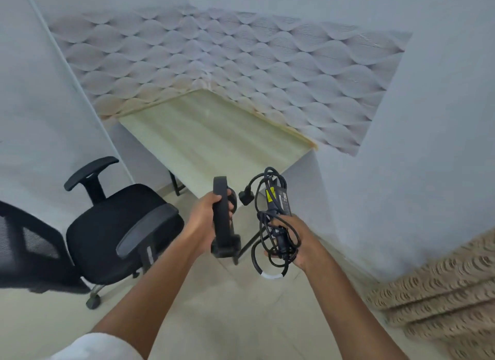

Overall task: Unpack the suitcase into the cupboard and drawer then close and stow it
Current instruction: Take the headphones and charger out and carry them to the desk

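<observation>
My left hand (205,215) grips a long black device (222,220) by its middle, held upright in front of the desk. My right hand (290,239) holds a black power adapter (278,198) with a yellow label, together with its bundled black cable (265,241). One loop of cable with a white tag hangs below the hand, and a black plug (246,197) sticks out to the left. Both hands are side by side, over the floor near the desk's front corner. Neither the suitcase, the cupboard nor the drawer is in view.
A pale wooden desk (214,139) stands in the corner against patterned wallpaper (241,54). A black office chair (115,231) sits to the left on the tiled floor (227,314). A patterned tan textile (442,300) lies at the lower right.
</observation>
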